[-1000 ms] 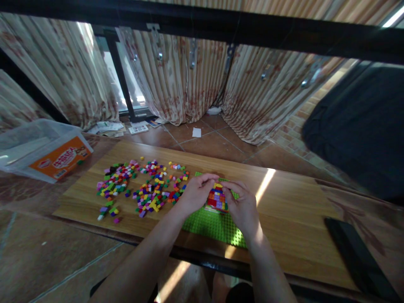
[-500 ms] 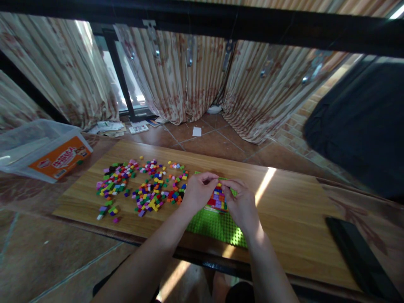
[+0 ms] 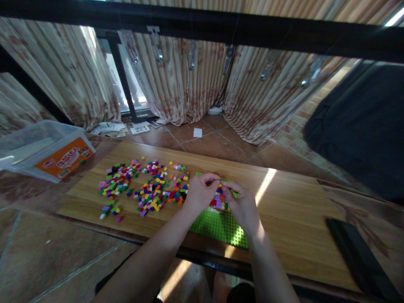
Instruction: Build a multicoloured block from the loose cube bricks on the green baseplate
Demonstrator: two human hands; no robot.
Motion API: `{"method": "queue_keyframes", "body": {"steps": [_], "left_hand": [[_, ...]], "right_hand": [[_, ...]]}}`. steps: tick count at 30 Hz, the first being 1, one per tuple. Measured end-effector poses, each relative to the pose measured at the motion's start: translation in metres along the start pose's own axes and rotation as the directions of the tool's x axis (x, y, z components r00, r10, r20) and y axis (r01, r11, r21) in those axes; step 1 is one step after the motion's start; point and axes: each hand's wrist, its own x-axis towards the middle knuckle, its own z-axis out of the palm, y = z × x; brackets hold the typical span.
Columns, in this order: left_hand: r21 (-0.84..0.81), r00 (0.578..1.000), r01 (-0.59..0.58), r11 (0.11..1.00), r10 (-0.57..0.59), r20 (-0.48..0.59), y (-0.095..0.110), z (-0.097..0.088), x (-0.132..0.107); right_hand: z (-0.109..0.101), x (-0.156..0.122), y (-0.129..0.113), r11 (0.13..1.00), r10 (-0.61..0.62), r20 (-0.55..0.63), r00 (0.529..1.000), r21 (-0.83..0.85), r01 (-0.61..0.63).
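My left hand and my right hand meet over the far part of a green studded baseplate. Thumb and fingers of each are pinched together, tips almost touching. A speck of yellow shows near the fingertips, but what they grip is too small to make out. Just beneath them, a block of multicoloured toy bricks stands on the baseplate, partly covered by both hands. To the left of my left hand, loose bricks in many colours lie scattered in heaps.
The long wooden table carries the baseplate and bricks. A clear plastic box with an orange label stands at the far left. A black flat object lies at the right end. Curtains hang behind, and papers lie on the floor.
The whole view has shifted slightly, with things appearing a little lower and to the right. Both hands stay pinched at the same place over the bricks.
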Motion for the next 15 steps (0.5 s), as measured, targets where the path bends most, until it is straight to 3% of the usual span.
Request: {"method": "queue_keyframes", "body": {"steps": [4, 7, 12, 15], "left_hand": [[0.018, 0.998, -0.053, 0.998, 0.053, 0.026, -0.001, -0.004, -0.002], [0.017, 0.996, -0.087, 0.996, 0.087, -0.005, -0.003, -0.013, 0.0], [-0.018, 0.992, -0.034, 0.999, 0.031, -0.12, -0.009, -0.04, 0.01], [-0.081, 0.98, -0.004, 0.997, -0.012, -0.197, -0.012, -0.058, 0.016]], "right_hand": [[0.003, -0.005, 0.003, 0.984, 0.074, -0.046, 0.996, 0.168, -0.065], [0.002, -0.005, 0.001, 0.982, 0.087, -0.17, 0.982, 0.179, -0.056], [-0.002, -0.004, -0.008, 0.991, 0.085, -0.418, 0.904, 0.131, -0.033], [0.002, -0.011, -0.024, 0.993, 0.002, -0.496, 0.869, 0.102, 0.055]]}}
